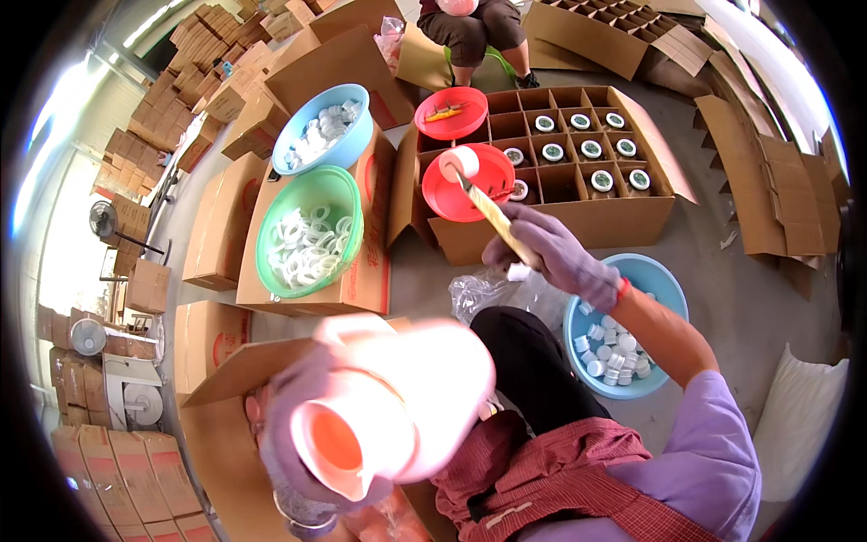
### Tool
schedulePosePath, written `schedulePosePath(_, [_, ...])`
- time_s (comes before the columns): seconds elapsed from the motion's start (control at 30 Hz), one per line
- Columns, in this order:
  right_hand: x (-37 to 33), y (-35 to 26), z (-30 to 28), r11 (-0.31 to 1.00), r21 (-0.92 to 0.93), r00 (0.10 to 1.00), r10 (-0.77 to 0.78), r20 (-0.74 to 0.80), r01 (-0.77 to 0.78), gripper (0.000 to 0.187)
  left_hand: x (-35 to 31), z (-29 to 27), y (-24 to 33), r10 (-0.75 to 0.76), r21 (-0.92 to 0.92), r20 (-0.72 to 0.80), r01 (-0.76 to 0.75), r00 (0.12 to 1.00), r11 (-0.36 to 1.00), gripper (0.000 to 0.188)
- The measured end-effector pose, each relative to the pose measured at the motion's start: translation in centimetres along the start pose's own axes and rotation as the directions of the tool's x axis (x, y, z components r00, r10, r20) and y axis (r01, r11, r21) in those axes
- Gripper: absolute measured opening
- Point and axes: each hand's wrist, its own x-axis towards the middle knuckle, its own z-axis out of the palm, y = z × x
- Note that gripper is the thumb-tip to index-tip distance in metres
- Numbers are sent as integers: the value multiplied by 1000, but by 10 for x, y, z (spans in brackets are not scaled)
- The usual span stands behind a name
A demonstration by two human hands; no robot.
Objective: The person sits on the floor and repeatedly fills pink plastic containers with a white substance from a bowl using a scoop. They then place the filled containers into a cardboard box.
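Note:
A glossy pink plastic jug (pixel 447 375), blurred, lies tilted in my grey-gloved left hand (pixel 287 443), its round mouth turned toward the lower left. My left fingers are partly hidden and smeared around it. My gloved right hand (pixel 551 244) grips a slim tool with a yellow handle (pixel 497 221) and a narrow metal tip. A pale pink round cap (pixel 459 163) shows at that tip, over a red bowl (pixel 492 172); whether it touches the tip I cannot tell. A small white piece (pixel 518 271) shows beneath my right fingers.
On cartons at the left stand a green basin (pixel 269 262) of white rings and a blue basin (pixel 282 149) of white parts. Another blue basin (pixel 623 260) holds white caps. A divided carton (pixel 542 237) contains several green-topped jars. A person (pixel 474 36) sits beyond.

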Motion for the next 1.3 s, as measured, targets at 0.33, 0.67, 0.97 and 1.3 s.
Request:
schedulePosePath(0.33, [-126,-32,58,807,-580,977,196,83,-113,40,-22,91,-20,222,725,15,-164,975,669,67])
schedulePosePath(0.67, [-145,13,64,360,-870,941,-110,319,337,12,-37,124,-25,289,814,-16,-155,957,560,56])
schedulePosePath(0.97, [-144,19,74,427,-894,962,160,221,134,19,-51,134,-40,346,897,-17,-139,938,421,46])
schedulePosePath(1.3, [-119,2,77,575,-591,472,814,339,-566,30,-64,139,-52,428,929,-66,-101,901,356,32])
